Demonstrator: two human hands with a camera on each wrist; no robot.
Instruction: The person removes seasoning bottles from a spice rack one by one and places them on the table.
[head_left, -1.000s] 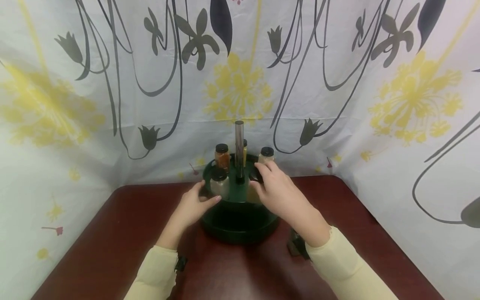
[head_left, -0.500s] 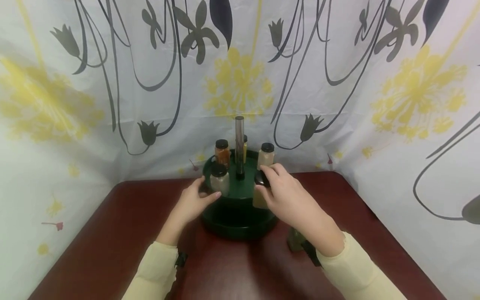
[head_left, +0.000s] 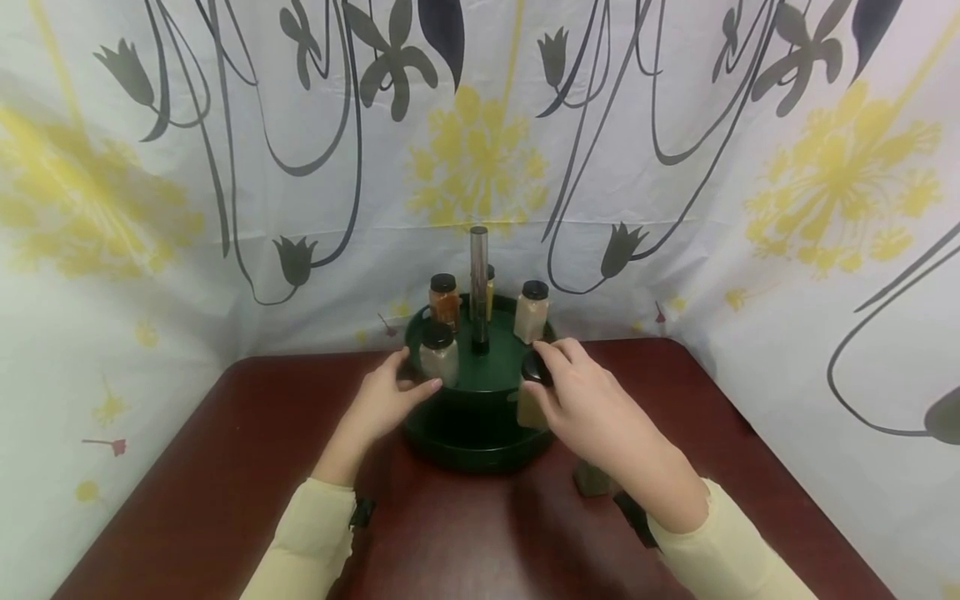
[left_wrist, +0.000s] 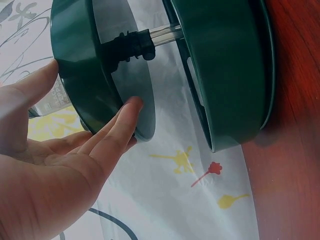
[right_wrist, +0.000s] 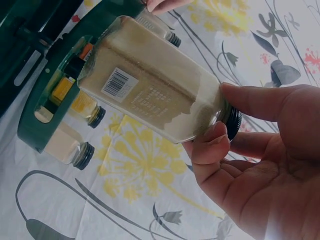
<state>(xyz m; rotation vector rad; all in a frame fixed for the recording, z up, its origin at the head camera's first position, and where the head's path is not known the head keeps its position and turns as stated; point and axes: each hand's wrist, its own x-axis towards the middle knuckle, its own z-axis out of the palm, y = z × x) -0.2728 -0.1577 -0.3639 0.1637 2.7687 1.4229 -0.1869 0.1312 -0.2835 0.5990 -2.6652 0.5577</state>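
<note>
A jar held at the edge of a two-tier turntable. The right hand [head_left: 592, 404] pinches the tan jar [right_wrist: 155, 85] close under its black lid [right_wrist: 233, 122], thumb on one side and fingers on the other, the jar hanging roughly upright in front of the right edge of the upper tier [head_left: 483, 375]; whether its base touches the rim cannot be told. The left hand [head_left: 381, 404] has its fingers spread and fairly straight, resting against the left side of the same tier, thumb at its top edge and other fingertips near the lower one. On that tier, about a central post [head_left: 479, 279], stand a grey-white jar [head_left: 439, 363], an orange jar [head_left: 445, 310], a yellow jar [head_left: 490, 302] and a cream jar [head_left: 531, 318]. Another jar [head_left: 591, 481] stands on the table [head_left: 225, 467], partly behind the right forearm. The step in hand appears to be carrying the tan jar past the rim while the left hand steadies the stand. The next move would call for a firm pinch, room between jar and rim, and a level base when it is set down.
</note>
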